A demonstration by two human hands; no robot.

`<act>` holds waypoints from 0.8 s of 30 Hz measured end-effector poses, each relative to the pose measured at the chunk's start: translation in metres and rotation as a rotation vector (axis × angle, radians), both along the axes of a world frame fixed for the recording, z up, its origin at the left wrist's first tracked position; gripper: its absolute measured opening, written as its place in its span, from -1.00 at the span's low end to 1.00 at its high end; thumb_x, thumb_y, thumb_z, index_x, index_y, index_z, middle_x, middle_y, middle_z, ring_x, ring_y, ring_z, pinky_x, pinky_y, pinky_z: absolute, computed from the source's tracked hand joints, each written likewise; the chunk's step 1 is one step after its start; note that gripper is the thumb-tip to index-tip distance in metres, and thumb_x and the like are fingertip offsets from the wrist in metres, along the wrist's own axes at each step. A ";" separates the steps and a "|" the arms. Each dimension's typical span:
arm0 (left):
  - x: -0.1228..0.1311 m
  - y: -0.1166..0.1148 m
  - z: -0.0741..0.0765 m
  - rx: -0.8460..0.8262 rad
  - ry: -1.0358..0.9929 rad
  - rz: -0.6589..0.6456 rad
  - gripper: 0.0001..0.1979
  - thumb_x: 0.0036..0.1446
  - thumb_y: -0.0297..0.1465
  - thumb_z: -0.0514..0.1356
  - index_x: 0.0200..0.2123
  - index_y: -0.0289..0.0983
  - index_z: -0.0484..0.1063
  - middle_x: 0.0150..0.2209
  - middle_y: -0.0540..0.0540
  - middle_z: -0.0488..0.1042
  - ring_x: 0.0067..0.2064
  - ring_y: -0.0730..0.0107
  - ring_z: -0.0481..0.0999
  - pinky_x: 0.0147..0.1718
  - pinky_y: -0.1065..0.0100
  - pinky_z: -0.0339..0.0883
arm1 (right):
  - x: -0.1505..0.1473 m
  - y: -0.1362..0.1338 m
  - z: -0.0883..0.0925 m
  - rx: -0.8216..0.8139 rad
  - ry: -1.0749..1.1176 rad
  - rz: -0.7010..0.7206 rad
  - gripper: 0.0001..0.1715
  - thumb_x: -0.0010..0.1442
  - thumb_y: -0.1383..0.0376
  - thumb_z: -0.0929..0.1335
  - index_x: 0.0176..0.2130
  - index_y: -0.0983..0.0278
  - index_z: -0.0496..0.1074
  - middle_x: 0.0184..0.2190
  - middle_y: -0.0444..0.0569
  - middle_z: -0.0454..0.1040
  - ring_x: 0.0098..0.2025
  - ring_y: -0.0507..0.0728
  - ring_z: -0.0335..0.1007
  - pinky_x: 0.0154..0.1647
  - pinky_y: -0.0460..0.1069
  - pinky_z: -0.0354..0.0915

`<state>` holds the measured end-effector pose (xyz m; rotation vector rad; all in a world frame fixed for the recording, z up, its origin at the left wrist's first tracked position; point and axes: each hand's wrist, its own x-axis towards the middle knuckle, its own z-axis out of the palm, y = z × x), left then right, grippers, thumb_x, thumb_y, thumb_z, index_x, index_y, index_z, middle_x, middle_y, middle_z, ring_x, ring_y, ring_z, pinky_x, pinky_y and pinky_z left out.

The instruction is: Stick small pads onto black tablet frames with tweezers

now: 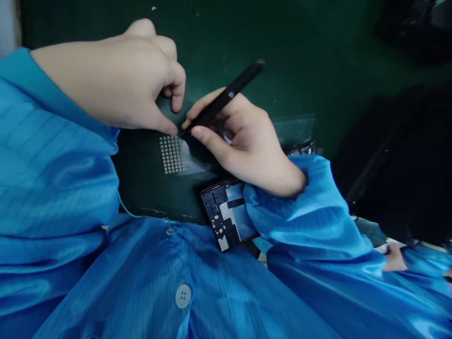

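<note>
A clear sheet of small square pads (172,155), set in rows, lies on the dark green work surface. My left hand (141,80) reaches over from the left with its fingers curled, and its thumb tip presses at the sheet's upper edge. Pinched in my right hand (243,136) is a slim black pair of tweezers (229,92). Their tip points down at the upper right corner of the pads, close to my left thumb. Whether a pad sits in the tip is too small to tell. Below my right wrist, an opened phone (226,216) rests at the table's front edge, partly under my sleeve.
Behind my right wrist lie a clear plastic strip (294,126) and another phone part (303,148), mostly covered. A large black object (406,165) stands at the right. Another person's hand (394,258) shows at the lower right edge.
</note>
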<state>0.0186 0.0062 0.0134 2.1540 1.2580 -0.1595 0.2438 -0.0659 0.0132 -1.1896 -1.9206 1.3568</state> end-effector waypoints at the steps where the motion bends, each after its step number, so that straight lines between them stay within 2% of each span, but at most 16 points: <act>1: 0.001 0.000 0.002 -0.007 0.011 -0.004 -0.58 -0.02 -0.23 0.56 -0.27 -0.48 0.65 -0.20 -0.01 0.21 0.60 -0.48 0.08 0.44 -0.51 0.04 | -0.003 0.006 -0.005 -0.019 -0.004 0.013 -0.78 0.39 0.14 0.58 -0.04 0.12 0.57 -0.08 -0.13 0.71 0.01 0.18 0.71 0.19 0.11 0.66; 3: 0.002 -0.001 0.005 -0.017 0.020 0.009 -0.61 0.12 -0.19 0.42 -0.29 -0.48 0.64 -0.17 -0.02 0.20 0.63 -0.48 0.00 0.43 -0.48 0.00 | -0.004 0.009 -0.011 -0.035 -0.007 0.021 -0.69 0.37 0.04 0.59 -0.04 0.12 0.57 -0.08 -0.11 0.71 -0.01 0.18 0.71 0.15 0.09 0.67; 6: 0.002 -0.002 0.005 -0.018 0.014 0.028 -0.41 0.33 -0.05 0.08 -0.30 -0.49 0.62 -0.13 -0.04 0.19 0.66 -0.44 -0.08 0.38 -0.44 -0.01 | -0.003 0.006 -0.010 -0.026 -0.016 0.020 -0.66 0.37 -0.01 0.58 -0.04 0.12 0.58 -0.07 -0.09 0.72 -0.01 0.19 0.71 0.13 0.09 0.67; 7: 0.003 -0.002 0.006 -0.020 0.008 0.024 -0.36 0.35 -0.02 0.03 -0.29 -0.50 0.62 -0.13 -0.04 0.19 0.66 -0.43 -0.07 0.38 -0.44 -0.01 | -0.004 0.005 -0.009 -0.021 -0.028 0.022 -0.66 0.37 -0.01 0.58 -0.04 0.12 0.58 -0.07 -0.09 0.71 -0.01 0.19 0.71 0.14 0.09 0.66; 8: 0.004 -0.003 0.006 -0.022 0.006 0.023 -0.36 0.36 -0.01 0.06 -0.29 -0.50 0.62 -0.14 -0.04 0.19 0.65 -0.43 -0.04 0.39 -0.45 0.00 | -0.005 0.007 -0.007 -0.011 -0.046 0.025 -0.68 0.36 0.00 0.59 -0.06 0.11 0.59 -0.07 -0.10 0.71 0.00 0.19 0.71 0.15 0.10 0.66; 12: 0.009 -0.004 0.008 -0.052 0.002 0.095 -0.52 0.17 -0.08 0.46 -0.36 -0.47 0.63 -0.21 -0.03 0.21 0.59 -0.41 0.11 0.50 -0.48 0.01 | -0.005 0.016 -0.001 0.008 -0.098 0.075 -0.72 0.34 0.02 0.61 -0.11 0.08 0.60 -0.03 -0.15 0.70 0.06 0.19 0.70 0.25 0.12 0.62; 14: 0.010 -0.004 0.007 -0.056 -0.044 0.133 -0.55 0.20 -0.10 0.46 -0.37 -0.45 0.63 -0.24 -0.03 0.21 0.59 -0.38 0.11 0.53 -0.51 -0.10 | 0.001 0.011 0.002 -0.052 -0.027 0.058 -0.70 0.37 -0.01 0.59 -0.10 0.11 0.60 -0.07 -0.14 0.70 0.02 0.18 0.72 0.20 0.12 0.64; 16: 0.007 -0.003 0.003 -0.047 -0.091 0.154 -0.45 0.28 -0.01 0.36 -0.37 -0.46 0.63 -0.25 -0.03 0.20 0.58 -0.32 0.13 0.53 -0.50 -0.18 | 0.014 -0.008 0.004 -0.076 0.087 -0.076 -0.74 0.41 0.04 0.56 -0.06 0.13 0.60 -0.11 -0.11 0.71 -0.06 0.16 0.73 0.11 0.11 0.67; 17: 0.005 -0.003 0.000 -0.034 -0.102 0.150 -0.36 0.29 0.08 0.30 -0.37 -0.47 0.62 -0.24 -0.04 0.20 0.57 -0.30 0.14 0.52 -0.48 -0.20 | 0.021 -0.023 0.004 -0.047 0.141 -0.199 -0.80 0.43 0.10 0.55 -0.04 0.13 0.61 -0.13 -0.10 0.71 -0.09 0.15 0.73 0.07 0.09 0.67; 19: -0.001 -0.004 -0.008 0.026 -0.132 0.083 -0.11 0.17 0.36 0.15 -0.35 -0.48 0.61 -0.20 -0.06 0.22 0.54 -0.31 0.18 0.49 -0.45 -0.15 | 0.034 -0.059 0.002 0.081 0.208 -0.501 -0.89 0.44 0.26 0.53 -0.02 0.14 0.64 -0.16 -0.11 0.69 -0.13 0.10 0.71 -0.01 0.02 0.65; 21: -0.008 -0.003 -0.016 0.120 -0.159 -0.001 0.13 -0.05 0.59 -0.06 -0.29 -0.43 0.62 -0.16 -0.08 0.26 0.46 -0.28 0.29 0.45 -0.40 -0.04 | 0.042 -0.095 -0.005 0.193 0.214 -0.731 -0.86 0.43 0.34 0.52 -0.02 0.15 0.66 -0.18 -0.12 0.68 -0.16 0.07 0.70 -0.06 -0.02 0.63; 23: -0.016 -0.001 -0.024 0.178 -0.158 -0.043 0.23 -0.20 0.68 -0.17 -0.26 -0.34 0.64 -0.16 -0.08 0.31 0.28 -0.09 0.45 0.42 -0.31 0.10 | 0.044 -0.122 -0.016 0.247 0.174 -0.799 -0.82 0.44 0.34 0.52 0.03 0.14 0.64 -0.16 -0.11 0.71 -0.14 0.08 0.72 -0.05 0.00 0.65; 24: -0.020 0.002 -0.027 0.179 -0.150 -0.048 0.21 -0.22 0.68 -0.15 -0.25 -0.31 0.65 -0.17 -0.07 0.33 0.19 0.03 0.48 0.42 -0.24 0.13 | 0.044 -0.131 -0.022 0.259 0.155 -0.784 -0.78 0.44 0.34 0.51 0.06 0.13 0.62 -0.14 -0.09 0.72 -0.12 0.10 0.74 -0.02 0.03 0.67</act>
